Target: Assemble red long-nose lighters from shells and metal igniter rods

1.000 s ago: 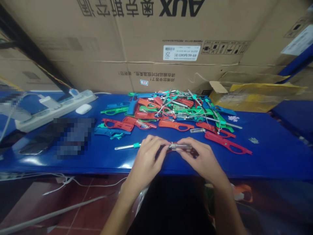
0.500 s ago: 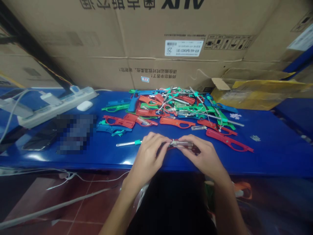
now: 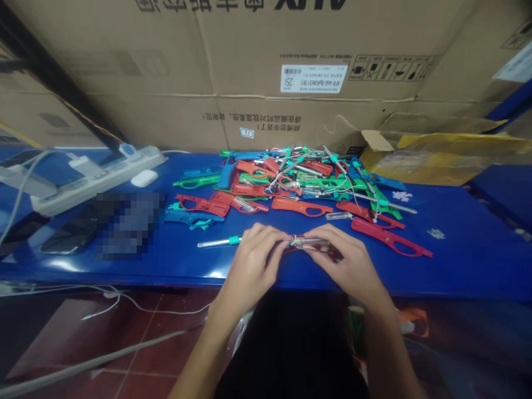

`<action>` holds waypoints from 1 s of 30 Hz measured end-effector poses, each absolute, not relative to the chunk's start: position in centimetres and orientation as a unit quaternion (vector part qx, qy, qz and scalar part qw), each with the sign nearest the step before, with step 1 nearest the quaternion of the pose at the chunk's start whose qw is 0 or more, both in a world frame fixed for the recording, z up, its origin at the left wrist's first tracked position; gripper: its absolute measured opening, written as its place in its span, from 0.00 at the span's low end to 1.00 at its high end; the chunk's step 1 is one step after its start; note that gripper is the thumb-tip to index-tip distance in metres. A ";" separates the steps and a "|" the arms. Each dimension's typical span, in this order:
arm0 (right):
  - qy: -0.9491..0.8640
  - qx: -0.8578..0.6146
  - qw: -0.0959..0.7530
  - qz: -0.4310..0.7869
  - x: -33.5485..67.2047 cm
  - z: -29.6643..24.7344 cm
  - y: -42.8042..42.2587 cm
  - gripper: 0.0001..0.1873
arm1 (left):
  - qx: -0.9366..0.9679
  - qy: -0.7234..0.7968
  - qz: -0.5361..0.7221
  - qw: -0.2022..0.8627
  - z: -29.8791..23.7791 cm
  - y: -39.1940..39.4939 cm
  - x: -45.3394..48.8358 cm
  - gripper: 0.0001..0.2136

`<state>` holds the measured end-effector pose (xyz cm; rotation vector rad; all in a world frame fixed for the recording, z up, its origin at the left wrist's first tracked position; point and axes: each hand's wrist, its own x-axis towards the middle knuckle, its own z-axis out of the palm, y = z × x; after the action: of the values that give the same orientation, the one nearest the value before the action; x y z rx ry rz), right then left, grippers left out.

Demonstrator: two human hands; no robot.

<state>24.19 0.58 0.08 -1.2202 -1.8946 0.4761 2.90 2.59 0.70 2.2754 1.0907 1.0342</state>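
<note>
A lighter (image 3: 296,244) is held in both hands at the near middle of the blue tabletop (image 3: 469,266).
Its left part is gripped by the left hand (image 3: 260,252), with the metal rod (image 3: 218,243) left jutting out to the left, while its right part, with a clear tube (image 3: 316,243), is pinched by the right hand (image 3: 347,257); a white wire (image 3: 293,239) is exposed between the fingertips. Coloured lighter parts (image 3: 286,187) are heaped on the far side, a red shell (image 3: 386,235) is laid to the right, and a power strip (image 3: 97,182) is placed at far left.
</note>
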 end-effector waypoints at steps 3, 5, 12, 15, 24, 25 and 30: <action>-0.751 -0.487 0.406 0.186 24.2 0.1 0.6 0.07 | 0.815 0.391 0.372 0.209 0.8 2.6 2.9 0.07; -0.750 -0.486 0.407 0.187 24.2 0.1 0.5 0.07 | 0.816 0.388 0.373 0.210 0.8 2.5 2.9 0.06; -0.751 -0.486 0.401 0.197 24.3 0.2 0.5 0.07 | 0.821 0.388 0.369 0.198 0.8 2.6 2.9 0.06; -0.752 -0.474 0.406 0.209 24.2 0.4 0.5 0.07 | 0.826 0.385 0.365 0.188 0.7 2.6 2.9 0.06; -0.745 -0.456 0.429 0.230 24.1 0.5 0.5 0.08 | 0.833 0.373 0.377 0.157 0.3 2.7 2.9 0.07; -0.745 -0.454 0.432 0.229 24.2 0.5 0.5 0.08 | 0.834 0.373 0.376 0.153 0.3 2.7 2.9 0.07; -0.749 -0.448 0.434 0.222 24.2 0.4 0.5 0.09 | 0.842 0.378 0.364 0.123 0.4 2.7 3.0 0.06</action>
<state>24.19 0.46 0.40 -1.1157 -1.8661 0.5534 2.97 2.71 0.37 2.4562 1.1038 1.0612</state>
